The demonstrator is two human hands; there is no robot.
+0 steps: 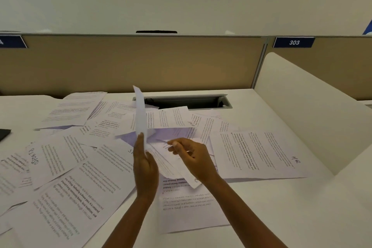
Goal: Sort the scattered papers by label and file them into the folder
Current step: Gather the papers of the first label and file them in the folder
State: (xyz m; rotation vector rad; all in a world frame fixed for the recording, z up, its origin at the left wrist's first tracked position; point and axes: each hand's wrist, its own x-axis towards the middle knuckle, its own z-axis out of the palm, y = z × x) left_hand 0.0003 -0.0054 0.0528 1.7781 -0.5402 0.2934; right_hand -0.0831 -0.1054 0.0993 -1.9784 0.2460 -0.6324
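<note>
Left hand (145,165) is grasping an upright sheet (141,115) edge-on, apparently keeping it apart, while the right hand (191,157) is pinching another paper (161,159) above the scattered papers (66,167) covering the worktop (271,207); no folder visible.

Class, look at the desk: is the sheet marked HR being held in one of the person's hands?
No. The HR sheet lies flat on the desk, right of both hands, touched by neither.

Papers (259,153): white, black printed text, some bold lines. Tabletop (271,213): white. Partition (141,62): tan. Sign (293,42): dark blue, white numerals "303". Side panel (302,110): cream.
</note>
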